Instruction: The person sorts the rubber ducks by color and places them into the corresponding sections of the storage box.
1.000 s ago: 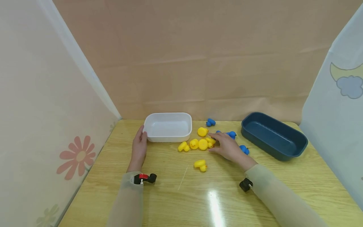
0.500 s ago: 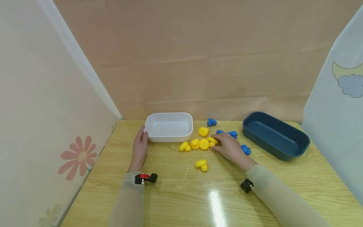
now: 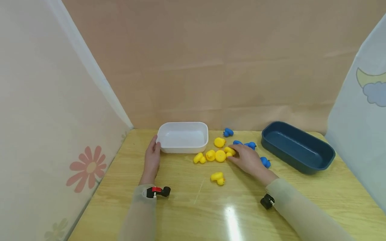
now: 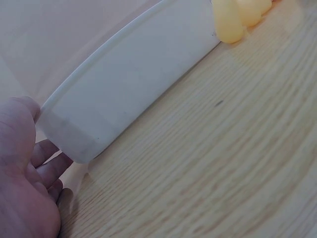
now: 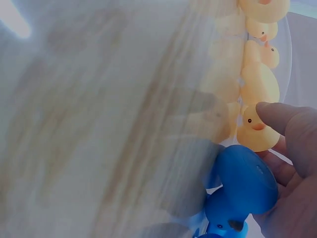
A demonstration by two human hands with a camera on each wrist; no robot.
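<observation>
From where I stand, the person's left hand [image 3: 152,161] is at the near left corner of the white tray [image 3: 182,136], thumb on one side and fingers bent round the other, holding it lightly. Over on the right, the right hand [image 3: 248,160] is brought in narrow around a yellow duck [image 3: 230,151], the thumb tip against its head and the fingers on its far side, pinching it where it lies on the counter [image 3: 181,204]. That duck is the right end of a close row: beside it an upturned duck [image 3: 220,156] shows its flat base, then comes a duck with its face up [image 3: 210,155], and last a tipped duck [image 3: 199,158] just in front of the tray. Another yellow one [image 3: 219,142] sits behind the row, and a single one [image 3: 217,178] lies nearer the person, apart from the others. Blue ducks [image 3: 265,162] are scattered beside and beyond the right hand, one of them just next to its palm, with the farthest close to the back edge. Past them, at the right, a dark blue tray [image 3: 297,147] stands at a slant.
</observation>
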